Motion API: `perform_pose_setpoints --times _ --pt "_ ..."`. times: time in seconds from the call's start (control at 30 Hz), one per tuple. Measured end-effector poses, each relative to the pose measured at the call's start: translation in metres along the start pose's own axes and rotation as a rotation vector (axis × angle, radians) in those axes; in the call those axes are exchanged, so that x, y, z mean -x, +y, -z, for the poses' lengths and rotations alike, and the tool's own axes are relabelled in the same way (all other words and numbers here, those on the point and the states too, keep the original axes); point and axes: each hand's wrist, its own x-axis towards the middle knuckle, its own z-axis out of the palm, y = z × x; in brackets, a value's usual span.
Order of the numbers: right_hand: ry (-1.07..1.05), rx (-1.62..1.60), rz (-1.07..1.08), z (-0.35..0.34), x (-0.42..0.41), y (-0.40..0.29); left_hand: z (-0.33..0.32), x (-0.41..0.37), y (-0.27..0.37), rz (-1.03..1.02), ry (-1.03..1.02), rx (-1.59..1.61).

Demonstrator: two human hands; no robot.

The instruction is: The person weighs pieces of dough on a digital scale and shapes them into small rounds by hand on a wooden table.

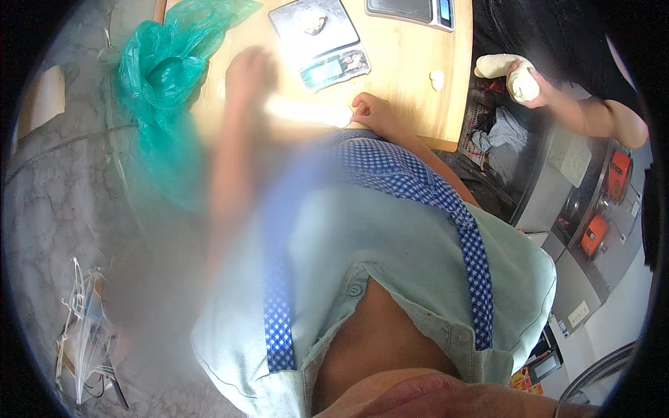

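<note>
A long pale roll of dough (308,112) lies along the near edge of the wooden table, washed out by glare. My right hand (372,112) is at its right end, fingers curled; whether they grip it is unclear. Beyond the roll's left end is my left hand (252,70), blurred by haze, over the tabletop. Part of a small pale piece shows at that hand's left side. Past the roll stands a digital kitchen scale (334,62) with a small lump of dough (312,22) on its plate. Another small dough piece (437,80) rests on the table at the right.
A crumpled green plastic bag (172,73) hangs over the table's left edge. A second digital scale (413,9) stands at the far side. At the right, a co-worker's hand (541,91) holds a thick piece of dough (522,86) above a crate with cloth (502,130).
</note>
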Motion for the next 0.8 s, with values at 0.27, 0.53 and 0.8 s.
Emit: perform_pose_setpoints --times 0.27,0.53,0.8 --pt "-0.061 0.196 0.344 -0.016 -0.014 -0.026 0.017 0.007 -0.098 -0.431 0.107 -0.464" --pt "-0.129 -0.386 0.034 0.036 -0.006 -0.025 0.035 0.039 -0.069 -0.187 -0.027 -0.677" --pt "-0.190 -0.236 0.042 0.035 -0.011 -0.003 0.020 0.049 -0.109 -0.300 -0.128 -0.304"
